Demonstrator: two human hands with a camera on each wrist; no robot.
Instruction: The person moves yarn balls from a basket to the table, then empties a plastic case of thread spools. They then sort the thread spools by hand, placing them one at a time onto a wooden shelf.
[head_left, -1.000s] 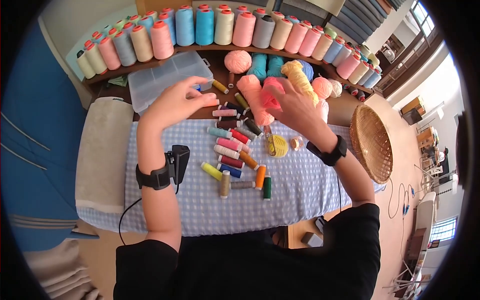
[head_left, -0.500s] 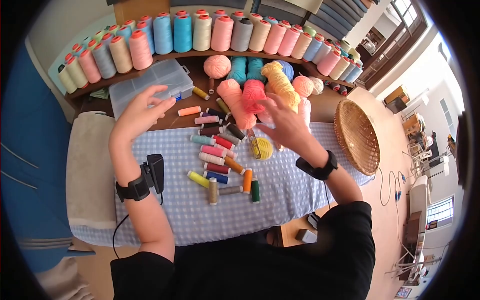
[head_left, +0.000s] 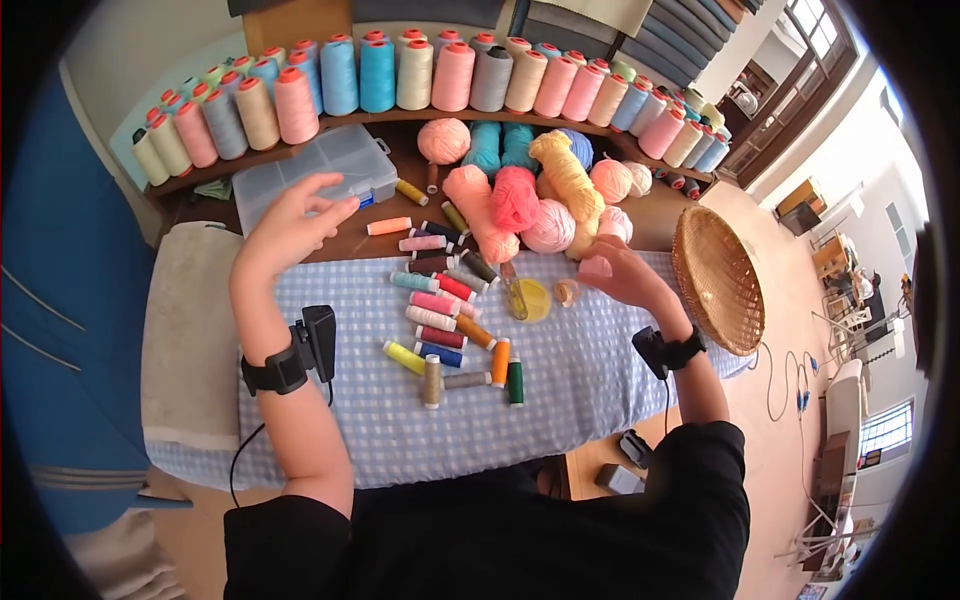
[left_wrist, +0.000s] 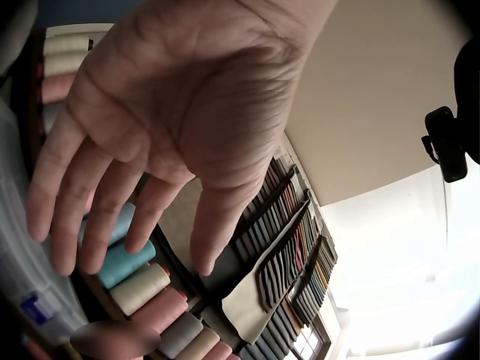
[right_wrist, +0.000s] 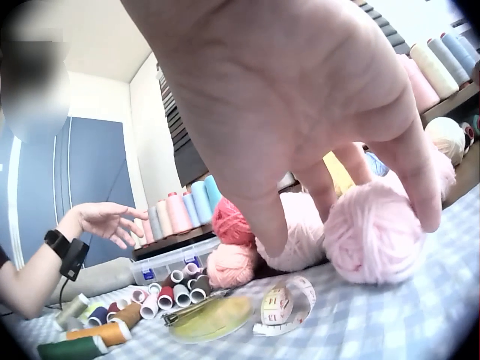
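My left hand [head_left: 290, 230] hangs in front of the plastic box [head_left: 335, 155], fingers spread and holding nothing; the left wrist view shows its palm [left_wrist: 172, 105]. In the head view my right hand [head_left: 628, 272] is over the cloth's right part, beside a pale pink yarn ball [head_left: 595, 267]. The right wrist view shows this hand [right_wrist: 307, 97] with fingers spread over the yarn ball [right_wrist: 373, 232]; the thumb stands apart from it. Nearby are the measuring tape [head_left: 567, 292] and a yellow disc [head_left: 534, 300]. Small thread spools [head_left: 430, 318] lie mid-cloth.
Several yarn balls and skeins [head_left: 516, 198] lie behind the checked cloth [head_left: 560, 370]. Large thread cones [head_left: 453, 78] line the curved shelf. A wicker basket [head_left: 715, 280] stands at the right, and a folded towel [head_left: 190, 340] lies at the left.
My left hand has released the light orange spool and drawn back left. My right hand has moved from the red skein rightward and nearer the body, uncovering the skeins and the measuring tape.
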